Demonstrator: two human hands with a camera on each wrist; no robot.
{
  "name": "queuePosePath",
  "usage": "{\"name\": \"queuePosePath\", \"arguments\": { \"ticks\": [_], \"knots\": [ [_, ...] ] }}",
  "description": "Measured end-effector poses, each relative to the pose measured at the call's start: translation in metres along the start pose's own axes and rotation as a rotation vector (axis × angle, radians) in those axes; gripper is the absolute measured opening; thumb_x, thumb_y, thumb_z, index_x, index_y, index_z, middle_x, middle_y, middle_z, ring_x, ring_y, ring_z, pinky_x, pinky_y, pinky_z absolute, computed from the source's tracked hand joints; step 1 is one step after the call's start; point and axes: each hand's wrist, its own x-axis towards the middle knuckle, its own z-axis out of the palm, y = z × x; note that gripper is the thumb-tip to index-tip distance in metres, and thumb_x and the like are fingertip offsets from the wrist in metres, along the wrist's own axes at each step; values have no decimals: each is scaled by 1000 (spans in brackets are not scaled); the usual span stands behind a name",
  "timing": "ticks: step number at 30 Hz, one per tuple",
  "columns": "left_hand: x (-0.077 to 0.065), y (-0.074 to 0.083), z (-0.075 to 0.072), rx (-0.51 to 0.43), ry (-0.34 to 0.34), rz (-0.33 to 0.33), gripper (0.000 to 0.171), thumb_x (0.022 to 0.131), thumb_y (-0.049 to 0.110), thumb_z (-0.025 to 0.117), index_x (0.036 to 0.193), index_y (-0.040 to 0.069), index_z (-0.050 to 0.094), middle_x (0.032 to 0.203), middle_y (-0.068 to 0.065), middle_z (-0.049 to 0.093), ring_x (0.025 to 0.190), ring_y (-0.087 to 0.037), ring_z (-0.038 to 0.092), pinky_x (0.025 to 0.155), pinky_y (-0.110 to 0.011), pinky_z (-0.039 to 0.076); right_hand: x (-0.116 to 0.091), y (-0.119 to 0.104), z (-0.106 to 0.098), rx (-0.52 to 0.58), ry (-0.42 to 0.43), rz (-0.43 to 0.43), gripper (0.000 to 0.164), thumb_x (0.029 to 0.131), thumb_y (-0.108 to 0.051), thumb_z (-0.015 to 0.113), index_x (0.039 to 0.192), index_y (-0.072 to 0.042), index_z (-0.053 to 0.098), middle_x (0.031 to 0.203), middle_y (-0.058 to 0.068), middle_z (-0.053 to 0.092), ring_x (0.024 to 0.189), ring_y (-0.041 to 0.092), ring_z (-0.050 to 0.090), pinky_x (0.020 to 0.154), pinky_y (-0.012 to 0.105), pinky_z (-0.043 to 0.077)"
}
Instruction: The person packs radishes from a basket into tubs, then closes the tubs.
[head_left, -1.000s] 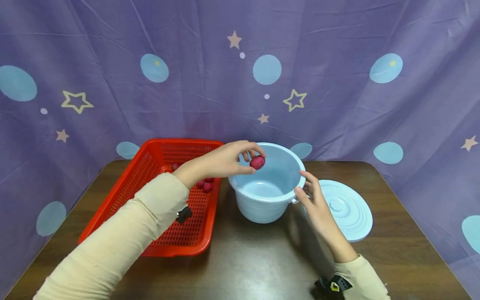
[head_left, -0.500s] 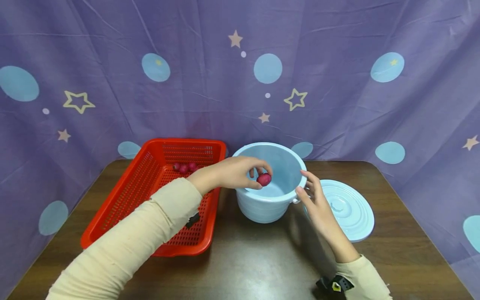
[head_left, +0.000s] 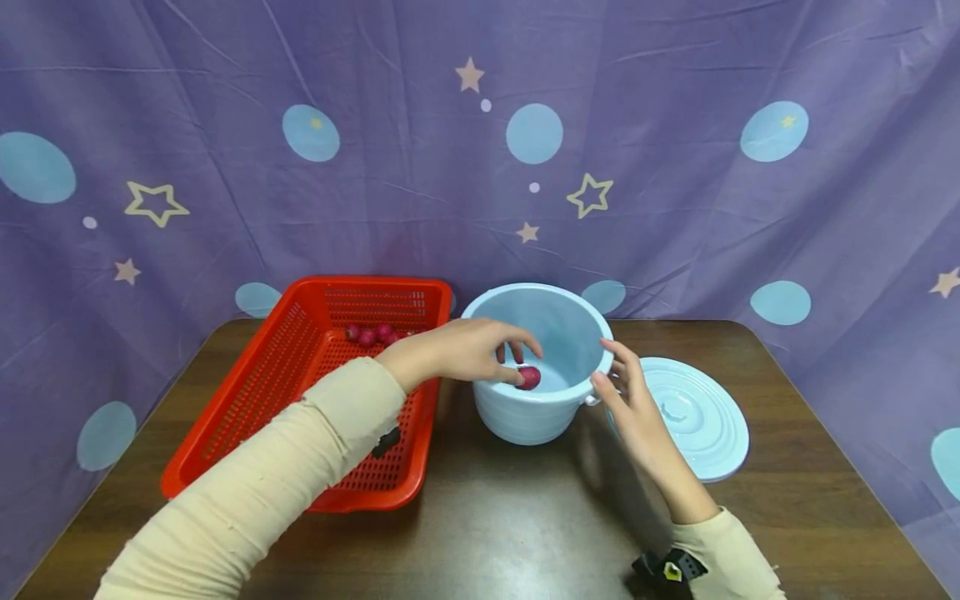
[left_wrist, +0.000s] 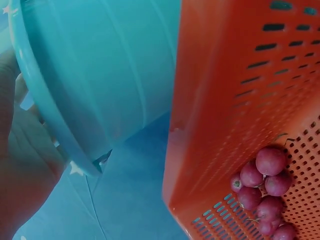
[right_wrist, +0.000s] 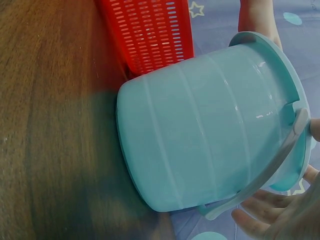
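Observation:
My left hand point(head_left: 468, 350) is over the near-left rim of a light blue bucket point(head_left: 525, 421), its fingers spread apart. Just below the fingers and close to the thumb tip is a red radish point(head_left: 530, 378), inside the bucket's mouth. My right hand point(head_left: 633, 408) holds the bucket's right rim between thumb and fingertips. In the right wrist view, some of its fingers point(right_wrist: 262, 212) lie near the bucket's handle point(right_wrist: 260, 180). More radishes point(left_wrist: 265, 185) lie together in a red slotted basket point(head_left: 382, 500), seen from above in the left wrist view.
The basket stands left of the bucket, close beside it. A round light blue lid point(head_left: 697, 417) lies on the wooden table point(head_left: 510, 525) to the right, partly behind my right hand. A purple curtain point(head_left: 420, 167) with stars hangs behind the table.
My left hand brought the radish rightward and down over the bucket, then its fingers spread and the radish dropped below them. My right hand stays at the rim.

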Motion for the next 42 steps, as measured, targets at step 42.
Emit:
{"name": "queuePosePath", "arguments": {
  "ticks": [42],
  "knots": [
    [-57, -150, 15, -242, 373, -273, 24, 93, 15, 68, 114, 3, 70, 113, -13, 69, 112, -32, 59, 101, -49, 41, 0, 3, 0, 15, -6, 15, 50, 105, -19, 48, 152, -16, 29, 139, 24, 44, 112, 31, 52, 87, 22, 47]
  ]
}}
